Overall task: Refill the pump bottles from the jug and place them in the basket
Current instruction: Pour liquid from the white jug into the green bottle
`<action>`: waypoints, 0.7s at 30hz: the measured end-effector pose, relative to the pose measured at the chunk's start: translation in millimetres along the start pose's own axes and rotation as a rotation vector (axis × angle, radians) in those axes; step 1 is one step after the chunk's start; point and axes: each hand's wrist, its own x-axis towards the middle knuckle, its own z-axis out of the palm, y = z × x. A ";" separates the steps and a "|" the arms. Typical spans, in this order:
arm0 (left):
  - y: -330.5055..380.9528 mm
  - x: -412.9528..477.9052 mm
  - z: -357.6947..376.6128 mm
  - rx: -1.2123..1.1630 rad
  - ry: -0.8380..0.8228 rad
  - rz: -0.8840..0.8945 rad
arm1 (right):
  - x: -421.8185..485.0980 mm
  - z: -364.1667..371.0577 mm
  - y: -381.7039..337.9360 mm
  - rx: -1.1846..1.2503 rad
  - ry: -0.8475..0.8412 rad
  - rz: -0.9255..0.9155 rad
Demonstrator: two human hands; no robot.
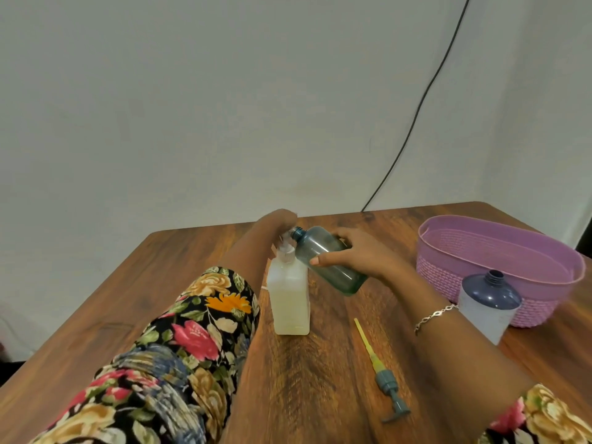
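Bottle (320,248) of clear teal plastic tilts in right hand (362,254)

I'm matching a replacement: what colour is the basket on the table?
The basket is pinkish purple, clearest in the head view.

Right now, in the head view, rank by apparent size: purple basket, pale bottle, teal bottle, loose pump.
Largest: purple basket.
Next: pale bottle and teal bottle, too alike to rank; the teal one is tilted.
Smallest: loose pump.

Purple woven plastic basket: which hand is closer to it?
Right. The right hand, gripping the tilted clear teal bottle, is just left of the purple woven basket; the left hand is farther left, over the milky white pump bottle.
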 end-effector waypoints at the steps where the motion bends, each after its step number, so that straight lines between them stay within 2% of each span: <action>1: 0.4 1.0 0.8 0.007 0.004 0.004 | 0.5 -0.8 -0.4 -0.005 -0.001 0.002; 5: 0.4 1.7 8.9 0.174 0.000 0.051 | 0.2 2.6 2.1 0.003 -0.039 0.027; 8: -1.7 2.2 11.9 0.178 0.044 0.005 | -0.1 4.1 3.5 -0.009 -0.063 0.044; 11: -2.3 -1.6 13.3 0.239 0.038 0.049 | -0.1 4.0 3.6 -0.018 -0.060 0.053; 13: 1.5 -6.4 12.3 0.196 0.015 0.067 | -0.1 2.8 2.5 -0.031 -0.061 0.049; 17: 6.4 -7.3 5.4 -0.057 0.017 0.026 | -0.2 -1.4 -0.8 -0.039 -0.029 0.030; 21: 6.3 -23.9 -0.5 -0.093 0.026 -0.043 | 0.0 -1.0 -3.9 -0.052 -0.017 0.021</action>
